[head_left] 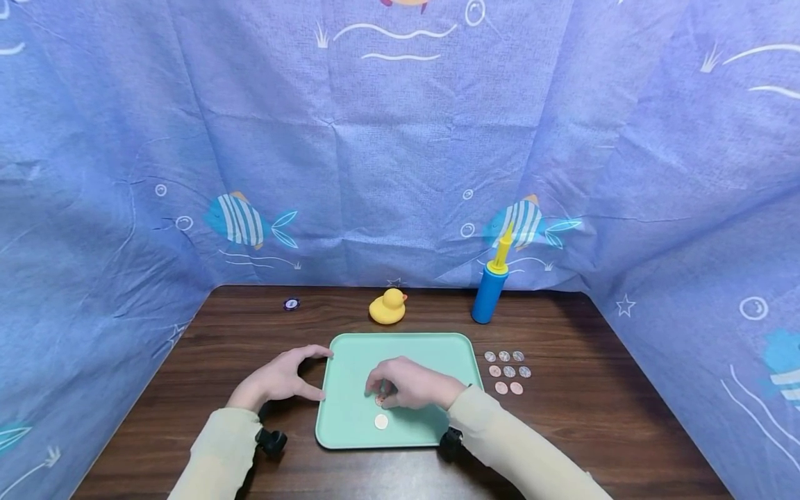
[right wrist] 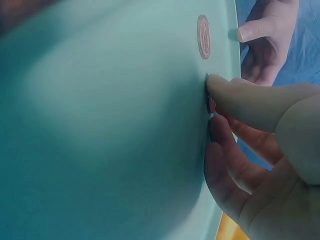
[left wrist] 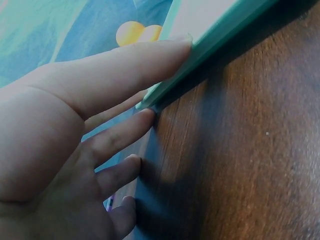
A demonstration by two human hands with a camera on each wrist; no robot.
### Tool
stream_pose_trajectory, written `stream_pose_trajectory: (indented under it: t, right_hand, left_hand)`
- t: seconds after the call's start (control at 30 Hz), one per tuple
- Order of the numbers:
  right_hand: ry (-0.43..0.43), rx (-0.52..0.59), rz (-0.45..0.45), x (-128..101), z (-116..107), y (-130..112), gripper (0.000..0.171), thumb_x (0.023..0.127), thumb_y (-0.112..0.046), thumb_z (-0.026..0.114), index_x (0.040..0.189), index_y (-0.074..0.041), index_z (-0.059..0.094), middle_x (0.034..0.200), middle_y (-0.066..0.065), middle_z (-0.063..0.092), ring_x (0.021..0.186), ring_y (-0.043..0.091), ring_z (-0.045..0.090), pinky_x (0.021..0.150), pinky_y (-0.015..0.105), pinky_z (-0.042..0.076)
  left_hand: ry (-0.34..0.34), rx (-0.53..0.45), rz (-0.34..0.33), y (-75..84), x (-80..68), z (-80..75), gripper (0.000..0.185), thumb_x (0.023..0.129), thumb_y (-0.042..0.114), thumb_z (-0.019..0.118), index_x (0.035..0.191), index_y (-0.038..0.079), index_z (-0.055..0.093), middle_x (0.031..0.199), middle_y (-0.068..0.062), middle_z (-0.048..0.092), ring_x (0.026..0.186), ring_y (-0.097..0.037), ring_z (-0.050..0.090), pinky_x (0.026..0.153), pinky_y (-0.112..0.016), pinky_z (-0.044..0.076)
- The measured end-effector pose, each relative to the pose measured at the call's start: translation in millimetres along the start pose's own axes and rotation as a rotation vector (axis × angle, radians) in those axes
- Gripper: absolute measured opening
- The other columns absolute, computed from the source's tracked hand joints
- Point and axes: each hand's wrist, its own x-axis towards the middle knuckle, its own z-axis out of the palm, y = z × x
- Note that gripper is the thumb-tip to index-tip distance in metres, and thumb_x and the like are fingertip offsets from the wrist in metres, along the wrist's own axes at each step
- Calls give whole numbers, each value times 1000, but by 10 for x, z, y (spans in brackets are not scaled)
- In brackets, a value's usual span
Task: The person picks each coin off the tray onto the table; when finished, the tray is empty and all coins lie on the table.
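A mint-green tray lies on the table with two coins showing on it. My right hand reaches down over the tray, thumb and fingertips pinching the edges of a copper-coloured coin at the tray's surface. Nearer to me is a second coin, which looks pale in the head view. At the tray's left side, my left hand rests with its thumb and index finger spread along the rim. Its thumb tip touches the rim in the left wrist view, and the other fingers are extended.
Several coins, some silver and some copper, lie in rows right of the tray. Behind it sits a yellow rubber duck, with a blue and yellow hand pump upright to the right. A dark poker chip lies at the back left.
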Motion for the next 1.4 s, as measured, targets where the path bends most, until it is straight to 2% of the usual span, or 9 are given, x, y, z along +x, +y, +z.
stream_pose_trajectory:
  t: [0.4,0.67,0.97,1.4]
  right_hand:
    - [-33,-63,37,16,16,-25,15,99,-8,75,111,-17,77,102,-6,73,88,0,63,81,16,52]
    - [-38,-91,69,5,55,-12,13,98,-8,75,107,-18,77,96,-12,70,85,-2,59,79,14,51]
    - [31,-72,12,-62,36,-10,14,94,-2,77,97,-15,79,89,-10,71,80,-3,58,75,11,49]
    - [116,-33,56,-200,23,99,12,92,-4,82,98,-14,80,90,-9,67,84,-1,58,76,14,51]
  left_hand:
    - [7,-10,-18,-28,5,-5,78,78,29,95,147,17,59,154,-13,53,146,-40,43,114,-64,39]
    - [7,-12,-10,-36,9,-6,78,78,29,95,146,17,60,153,-13,53,145,-40,44,114,-64,40]
    - [5,-16,-17,-10,9,-5,78,79,28,95,147,17,59,154,-13,53,146,-40,43,114,-63,39]
    - [-1,-15,-13,-1,4,-12,77,79,28,95,147,18,59,155,-14,52,146,-41,42,114,-64,39]
